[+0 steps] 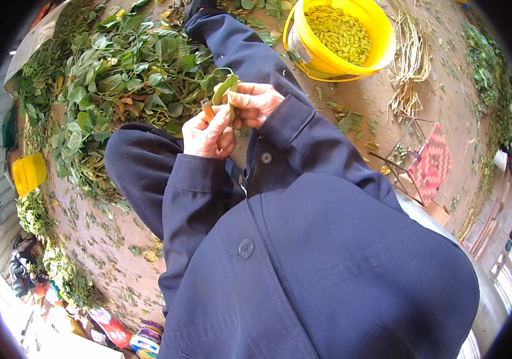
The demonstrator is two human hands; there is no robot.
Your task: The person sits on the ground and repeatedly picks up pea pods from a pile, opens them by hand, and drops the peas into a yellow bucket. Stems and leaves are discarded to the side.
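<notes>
My left hand (210, 133) and my right hand (255, 104) meet above my lap. Between their fingertips is a green bean pod (225, 89), with a thin curled stem at its upper end. A short orange-brown cylinder (207, 110) stands out from the fingers of my left hand; what it is cannot be made out. Beyond the hands lies a heap of leafy green bean plants (134, 67). Up and to the right, a yellow plastic bucket (384, 45) holds many green pods (339, 36).
A bundle of pale dry stalks (411, 67) lies right of the bucket. Below it stands a metal-framed folding stool (431, 164) with a red woven seat. A yellow container (29, 174) is at the left. Loose leaves (350, 121) litter the bare floor. Bags (112, 327) lie lower left.
</notes>
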